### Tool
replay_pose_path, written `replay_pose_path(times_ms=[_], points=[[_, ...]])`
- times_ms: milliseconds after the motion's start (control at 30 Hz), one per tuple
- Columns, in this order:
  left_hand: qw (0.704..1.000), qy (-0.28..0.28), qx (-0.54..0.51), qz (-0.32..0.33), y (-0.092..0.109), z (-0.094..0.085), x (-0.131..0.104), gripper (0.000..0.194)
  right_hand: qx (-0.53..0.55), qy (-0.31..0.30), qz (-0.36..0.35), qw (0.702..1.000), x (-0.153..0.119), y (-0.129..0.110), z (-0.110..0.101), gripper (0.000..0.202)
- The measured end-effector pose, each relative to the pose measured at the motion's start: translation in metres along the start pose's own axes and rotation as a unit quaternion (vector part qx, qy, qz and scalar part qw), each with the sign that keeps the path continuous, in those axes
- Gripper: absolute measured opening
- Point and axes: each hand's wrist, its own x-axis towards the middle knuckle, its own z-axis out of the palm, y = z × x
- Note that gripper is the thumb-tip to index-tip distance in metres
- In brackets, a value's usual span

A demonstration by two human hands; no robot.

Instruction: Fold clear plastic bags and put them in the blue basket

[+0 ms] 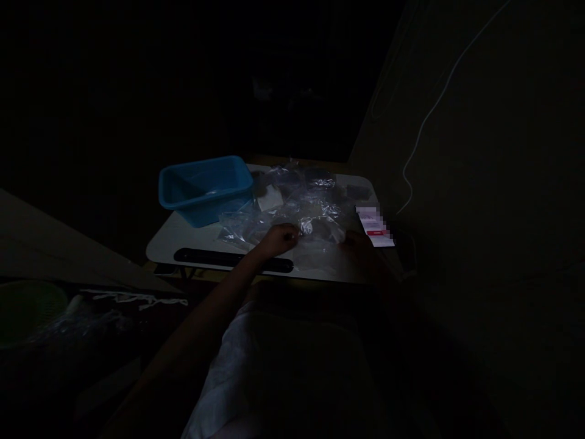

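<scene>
Dim light covers a small white folding table [161, 244]. On it, my left hand [278, 239] is closed, its curled fingers pinching the near left part of a clear plastic bag [317, 230]. At the right side of the same bag, my right hand [357, 245] is in deep shadow, its fingertips closed on the bag's edge. Between the hands the plastic is spread and shiny; whether anything is inside is too dark to tell. More crumpled clear plastic [240, 227] lies to the left, and a small white piece [270, 198] rests behind my left hand.
A blue plastic basin [205, 210] stands at the table's back left. A lit phone [377, 235] lies at the right edge. Along the near edge runs a black slot [201, 256]. A white cable [423, 125] hangs at the right wall. A green basket [30, 308] sits low at left.
</scene>
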Motion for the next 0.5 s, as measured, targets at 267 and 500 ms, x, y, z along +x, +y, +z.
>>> replay_pose_path(times_ms=[267, 500], points=[[0.995, -0.009, -0.047, 0.092, -0.0054, 0.0008, 0.0011, 0.017, 0.03, 0.001, -0.145, 0.989, 0.0001, 0.0079, 0.002, 0.011], [0.993, 0.013, -0.062, 0.096, -0.0037, 0.0016, 0.0007, 0.02, 0.053, 0.01, -0.16, 0.986, -0.0012, 0.0106, 0.0044, 0.013]])
